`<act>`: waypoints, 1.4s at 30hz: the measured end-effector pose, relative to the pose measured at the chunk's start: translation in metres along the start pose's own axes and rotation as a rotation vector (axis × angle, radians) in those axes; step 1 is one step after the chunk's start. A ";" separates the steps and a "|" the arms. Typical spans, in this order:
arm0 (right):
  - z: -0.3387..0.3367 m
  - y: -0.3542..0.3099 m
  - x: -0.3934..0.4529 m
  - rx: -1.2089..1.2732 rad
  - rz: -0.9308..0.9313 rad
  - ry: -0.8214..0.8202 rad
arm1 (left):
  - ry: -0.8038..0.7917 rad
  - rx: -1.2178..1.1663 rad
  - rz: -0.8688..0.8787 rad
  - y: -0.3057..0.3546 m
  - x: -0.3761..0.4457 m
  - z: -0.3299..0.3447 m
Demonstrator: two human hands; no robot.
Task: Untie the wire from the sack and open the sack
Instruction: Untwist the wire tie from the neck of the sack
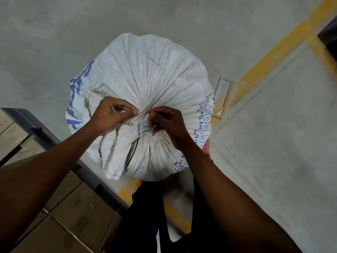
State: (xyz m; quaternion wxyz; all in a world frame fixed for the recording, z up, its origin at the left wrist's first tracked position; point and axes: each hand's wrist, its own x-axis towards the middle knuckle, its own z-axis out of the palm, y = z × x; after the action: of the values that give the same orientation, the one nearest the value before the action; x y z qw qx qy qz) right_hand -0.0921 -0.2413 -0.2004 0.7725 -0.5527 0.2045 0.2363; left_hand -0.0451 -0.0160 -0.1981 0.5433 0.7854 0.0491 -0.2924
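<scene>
- Cardboard boxes sit stacked at the near left, behind a dark rail; neither has any part in the work.
- The left hand is narrowed to a pinch at the sack's gathered neck, thumb and forefinger closed on something too fine to make out, probably the wire.
- The sack, white woven with blue print, stands upright in the middle on the grey floor, its mouth bunched shut and a loose flap hanging toward the near side.
- The right hand is just beside the left, fingers curled and pinching at the same knot; the wire itself cannot be seen.
- Judgement: the untying step is in hand and the sack is not yet open.
- Next, the twist likely needs unwinding with fingertip turns while one hand steadies the neck.
</scene>
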 end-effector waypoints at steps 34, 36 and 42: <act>0.032 0.009 0.034 -0.518 -0.188 0.040 | 0.113 -0.056 0.183 0.035 0.014 -0.030; 0.036 0.004 0.035 -0.562 -0.219 0.098 | 0.114 -0.045 0.206 0.042 0.015 -0.037; 0.058 -0.023 0.039 -0.731 -0.225 0.050 | 0.151 -0.057 0.255 0.056 0.016 -0.053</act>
State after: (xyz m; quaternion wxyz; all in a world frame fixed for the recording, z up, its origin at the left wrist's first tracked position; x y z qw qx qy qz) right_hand -0.0437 -0.1872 -0.1881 0.5405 -0.8163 0.0637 0.1937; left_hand 0.0121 0.0038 -0.1475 0.5928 0.7893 -0.0020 -0.1598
